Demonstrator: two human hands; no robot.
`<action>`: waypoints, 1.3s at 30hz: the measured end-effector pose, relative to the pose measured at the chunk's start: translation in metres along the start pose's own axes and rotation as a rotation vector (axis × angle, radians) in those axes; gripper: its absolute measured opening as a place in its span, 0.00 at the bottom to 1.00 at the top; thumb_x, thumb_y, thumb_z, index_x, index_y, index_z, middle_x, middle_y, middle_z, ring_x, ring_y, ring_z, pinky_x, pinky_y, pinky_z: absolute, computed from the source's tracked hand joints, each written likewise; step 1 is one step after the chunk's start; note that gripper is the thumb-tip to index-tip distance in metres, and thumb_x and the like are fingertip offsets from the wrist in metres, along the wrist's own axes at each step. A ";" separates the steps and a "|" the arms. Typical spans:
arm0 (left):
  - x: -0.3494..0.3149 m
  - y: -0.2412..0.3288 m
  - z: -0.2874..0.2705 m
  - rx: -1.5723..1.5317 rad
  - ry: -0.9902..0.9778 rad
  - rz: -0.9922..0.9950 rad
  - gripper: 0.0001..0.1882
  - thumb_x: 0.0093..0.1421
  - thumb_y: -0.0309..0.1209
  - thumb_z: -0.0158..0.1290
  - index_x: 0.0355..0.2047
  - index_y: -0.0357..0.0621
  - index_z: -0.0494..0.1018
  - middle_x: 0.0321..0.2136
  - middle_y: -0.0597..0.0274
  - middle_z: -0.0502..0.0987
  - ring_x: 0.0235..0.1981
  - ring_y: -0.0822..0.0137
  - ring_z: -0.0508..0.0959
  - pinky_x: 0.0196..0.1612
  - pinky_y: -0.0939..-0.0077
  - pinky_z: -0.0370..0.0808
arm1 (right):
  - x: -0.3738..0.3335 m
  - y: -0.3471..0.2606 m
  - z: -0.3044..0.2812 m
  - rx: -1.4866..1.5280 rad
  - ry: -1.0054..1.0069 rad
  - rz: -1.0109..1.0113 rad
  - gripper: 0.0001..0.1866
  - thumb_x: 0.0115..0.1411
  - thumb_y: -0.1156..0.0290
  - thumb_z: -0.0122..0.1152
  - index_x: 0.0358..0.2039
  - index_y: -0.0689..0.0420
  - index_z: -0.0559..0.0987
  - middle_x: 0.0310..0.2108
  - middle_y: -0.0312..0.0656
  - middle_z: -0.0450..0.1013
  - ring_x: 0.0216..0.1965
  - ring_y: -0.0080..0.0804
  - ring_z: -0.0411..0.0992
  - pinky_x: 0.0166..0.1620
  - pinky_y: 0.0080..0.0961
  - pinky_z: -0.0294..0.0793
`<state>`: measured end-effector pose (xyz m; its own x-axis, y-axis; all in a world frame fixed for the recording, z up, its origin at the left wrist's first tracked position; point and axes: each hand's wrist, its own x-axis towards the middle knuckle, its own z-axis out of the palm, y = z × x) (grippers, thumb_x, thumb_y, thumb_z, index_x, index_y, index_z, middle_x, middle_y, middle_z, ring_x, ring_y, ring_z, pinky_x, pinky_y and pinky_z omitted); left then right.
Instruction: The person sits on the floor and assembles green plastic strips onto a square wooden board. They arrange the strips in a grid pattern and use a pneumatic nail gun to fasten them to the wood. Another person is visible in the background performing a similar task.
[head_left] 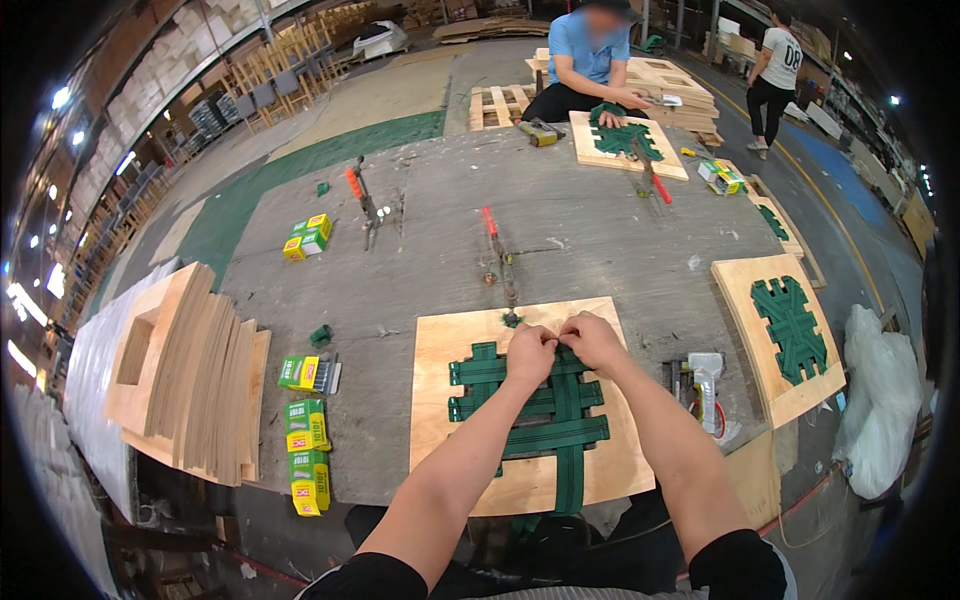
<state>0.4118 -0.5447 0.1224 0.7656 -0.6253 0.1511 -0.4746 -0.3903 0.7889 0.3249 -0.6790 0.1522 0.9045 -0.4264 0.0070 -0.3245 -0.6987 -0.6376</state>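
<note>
A square plywood board (432, 400) lies in front of me on the grey work table. Dark green webbing straps (568, 480) cross over its middle, several running sideways and one running toward me past the near edge. My left hand (532, 354) and my right hand (592, 340) meet near the board's far edge. Both are closed in a pinch at the far end of that lengthwise strap; the fingers partly hide it. Just beyond them, a clamp with a red handle (490, 222) reaches the far edge of the board. My left forearm covers part of the webbing.
Stacked plywood frames (195, 370) stand at left, beside green-yellow boxes (308, 425). A staple gun (706, 380) lies right of the board, before another strapped board (790, 325). Across the table a person in blue (590, 60) handles a strapped board (600, 150). Another clamp (368, 205) stands far left.
</note>
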 end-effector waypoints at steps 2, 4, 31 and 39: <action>-0.004 -0.002 -0.012 0.011 0.074 0.051 0.10 0.61 0.27 0.60 0.42 0.38 0.81 0.38 0.49 0.78 0.38 0.49 0.81 0.43 0.59 0.79 | 0.005 -0.008 0.004 -0.009 0.006 -0.024 0.08 0.59 0.69 0.67 0.38 0.58 0.85 0.40 0.48 0.78 0.42 0.47 0.77 0.47 0.39 0.76; -0.015 0.011 -0.006 0.031 0.128 0.137 0.10 0.62 0.27 0.58 0.44 0.39 0.80 0.39 0.50 0.78 0.37 0.48 0.81 0.42 0.58 0.79 | -0.002 0.010 0.005 -0.020 0.019 0.008 0.08 0.59 0.70 0.68 0.37 0.58 0.84 0.37 0.48 0.77 0.41 0.46 0.77 0.46 0.38 0.76; -0.055 -0.007 -0.013 0.525 0.060 0.436 0.20 0.66 0.33 0.54 0.58 0.51 0.76 0.61 0.67 0.74 0.67 0.45 0.64 0.69 0.36 0.56 | 0.016 0.014 0.002 0.141 -0.066 0.104 0.10 0.55 0.68 0.72 0.36 0.59 0.86 0.34 0.45 0.80 0.37 0.38 0.79 0.43 0.35 0.79; -0.056 -0.007 -0.014 0.516 0.074 0.415 0.20 0.66 0.34 0.54 0.58 0.51 0.77 0.61 0.67 0.73 0.68 0.44 0.63 0.69 0.36 0.55 | 0.017 0.015 0.005 0.154 -0.043 0.140 0.11 0.54 0.67 0.74 0.35 0.58 0.86 0.35 0.45 0.80 0.38 0.38 0.79 0.42 0.35 0.79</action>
<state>0.3781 -0.4976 0.1168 0.4936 -0.7527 0.4356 -0.8693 -0.4118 0.2734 0.3371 -0.6935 0.1391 0.8655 -0.4861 -0.1205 -0.4048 -0.5372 -0.7399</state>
